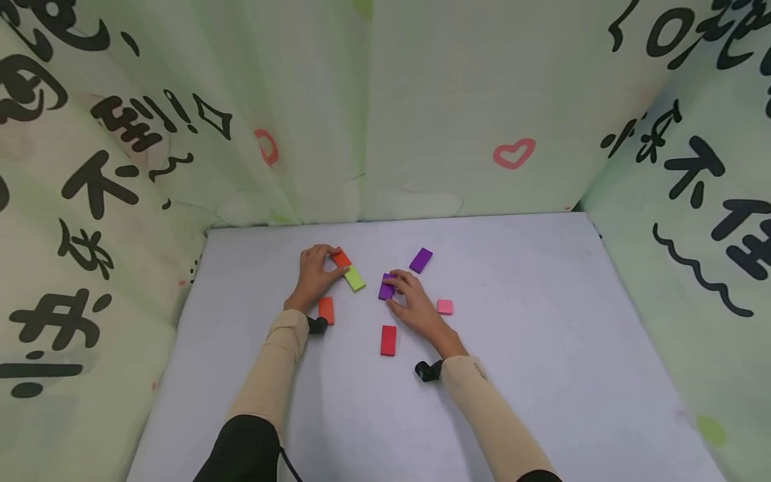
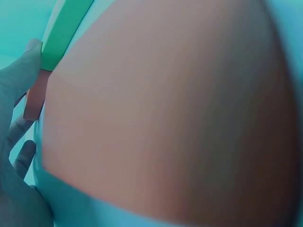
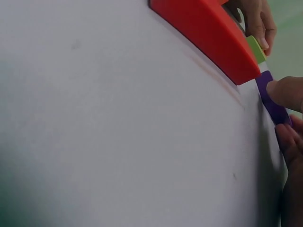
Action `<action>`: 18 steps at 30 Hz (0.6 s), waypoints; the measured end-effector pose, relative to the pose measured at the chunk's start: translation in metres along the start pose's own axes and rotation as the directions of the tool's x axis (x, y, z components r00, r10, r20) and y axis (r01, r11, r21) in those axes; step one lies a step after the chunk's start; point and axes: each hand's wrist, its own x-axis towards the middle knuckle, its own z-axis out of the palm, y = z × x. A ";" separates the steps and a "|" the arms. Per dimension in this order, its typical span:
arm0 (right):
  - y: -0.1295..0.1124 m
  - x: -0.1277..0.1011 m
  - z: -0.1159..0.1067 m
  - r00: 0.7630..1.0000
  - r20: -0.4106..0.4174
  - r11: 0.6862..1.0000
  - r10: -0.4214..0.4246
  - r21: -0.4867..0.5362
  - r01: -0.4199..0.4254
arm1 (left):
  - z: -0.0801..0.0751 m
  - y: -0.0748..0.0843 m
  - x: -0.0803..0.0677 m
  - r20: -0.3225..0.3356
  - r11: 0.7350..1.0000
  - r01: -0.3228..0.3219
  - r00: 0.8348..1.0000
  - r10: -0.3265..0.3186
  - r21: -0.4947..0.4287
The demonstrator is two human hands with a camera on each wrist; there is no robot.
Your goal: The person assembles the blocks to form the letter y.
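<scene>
My left hand (image 1: 328, 263) pinches a small orange-red block (image 1: 341, 258) between thumb and fingers, right beside a yellow-green block (image 1: 355, 278) lying on the white table (image 1: 542, 321). My right hand (image 1: 395, 293) grips a purple block (image 1: 385, 288) at its edges; in the right wrist view the fingertips (image 3: 284, 92) pinch that purple block (image 3: 271, 100). The left wrist view is mostly filled by a blurred orange block (image 2: 165, 118), with the green block (image 2: 61, 33) at the top left.
Loose on the table lie a second purple block (image 1: 421, 260), a pink block (image 1: 445, 306), a red block (image 1: 388, 340) and an orange block (image 1: 326, 310) by my left wrist. Printed green curtains (image 1: 421, 100) close in three sides.
</scene>
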 end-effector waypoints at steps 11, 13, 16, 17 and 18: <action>-0.003 0.016 0.012 0.995 -0.090 0.998 -0.039 -0.049 0.035 | 0.002 0.004 0.001 0.005 1.000 0.021 1.000 -0.021 0.016; -0.003 0.018 0.012 0.995 -0.097 0.998 -0.035 -0.054 0.030 | 0.002 0.005 0.000 0.008 1.000 0.029 1.000 -0.029 0.007; -0.004 0.020 0.015 0.994 -0.103 0.997 -0.027 -0.070 0.020 | 0.001 0.005 -0.001 0.012 1.000 0.031 0.999 -0.031 0.006; -0.003 0.021 0.016 0.994 -0.108 0.997 -0.028 -0.075 0.019 | 0.000 0.005 -0.001 0.012 1.000 0.025 1.000 -0.025 0.007; -0.003 0.022 0.016 0.993 -0.112 0.996 -0.029 -0.082 0.020 | 0.000 0.005 0.000 0.012 1.000 0.018 1.000 -0.018 0.008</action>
